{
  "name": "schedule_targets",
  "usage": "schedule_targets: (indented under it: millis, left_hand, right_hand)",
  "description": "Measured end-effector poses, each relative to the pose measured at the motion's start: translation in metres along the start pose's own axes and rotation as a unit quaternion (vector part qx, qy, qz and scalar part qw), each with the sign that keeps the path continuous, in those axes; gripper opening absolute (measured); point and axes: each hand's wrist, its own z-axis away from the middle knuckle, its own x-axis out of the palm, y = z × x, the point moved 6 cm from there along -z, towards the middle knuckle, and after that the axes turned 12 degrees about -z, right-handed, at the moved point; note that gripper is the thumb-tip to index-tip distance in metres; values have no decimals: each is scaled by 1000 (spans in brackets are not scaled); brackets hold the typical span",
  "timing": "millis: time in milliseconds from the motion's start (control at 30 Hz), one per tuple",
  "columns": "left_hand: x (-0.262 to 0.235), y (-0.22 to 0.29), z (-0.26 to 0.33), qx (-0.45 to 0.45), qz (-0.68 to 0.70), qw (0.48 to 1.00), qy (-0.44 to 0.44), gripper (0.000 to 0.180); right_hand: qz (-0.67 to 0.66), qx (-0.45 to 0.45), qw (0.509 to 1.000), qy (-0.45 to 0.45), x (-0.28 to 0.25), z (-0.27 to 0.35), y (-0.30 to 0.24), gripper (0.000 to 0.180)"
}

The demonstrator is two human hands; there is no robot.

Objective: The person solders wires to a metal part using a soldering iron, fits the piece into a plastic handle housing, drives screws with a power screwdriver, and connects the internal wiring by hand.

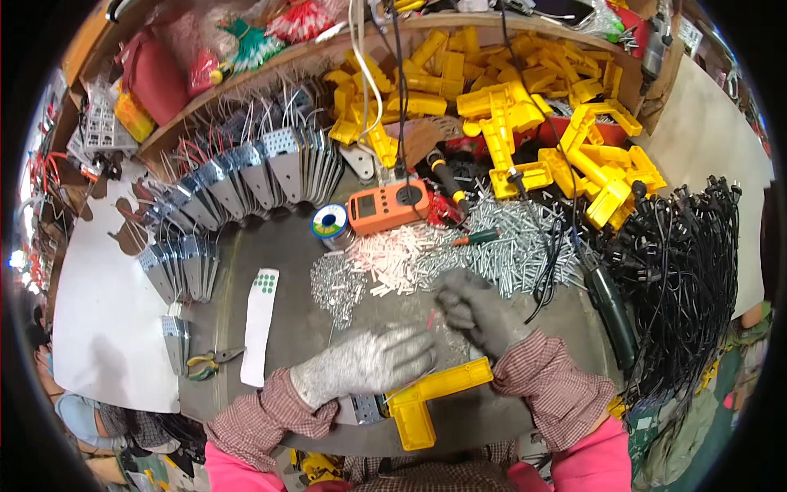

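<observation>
Head: angular yellow plastic piece [428, 392]

Gloved left hand [369, 361] beside yellow T-shaped part [422, 398], curled right hand [477, 312] near screws [525, 250], orange meter [382, 209] beyond

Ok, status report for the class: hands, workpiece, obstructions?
Left gloved hand beside yellow plastic housing, contact unclear. Right gloved hand curled, screw pile just beyond. Perforated metal bracket at housing's left.

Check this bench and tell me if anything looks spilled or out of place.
The screws and white pieces look spilled: they lie loose on the bench, untrayed, their heaps running together. That may be deliberate. Nothing looks plainly damaged.
</observation>
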Motion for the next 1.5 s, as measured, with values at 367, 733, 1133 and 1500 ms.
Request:
schedule_targets:
  millis: [367, 733, 1133, 1500]
  left_hand:
    - [-7, 23, 17, 61, -91, 994, -23, 44]
    - [-15, -5, 16, -189, 155, 959, 141, 54]
    - [24, -14, 36, -531, 585, 591, 164, 20]
    - [10, 73, 55, -370, 67, 923, 80, 30]
  right_hand:
    - [136, -77, 986, -54, 12, 18, -10, 7]
    - [319, -150, 932, -83, 31, 37, -14, 17]
    - [484, -310, 813, -90, 47, 56, -12, 9]
    - [695, -144, 669, -221, 58, 72, 18, 18]
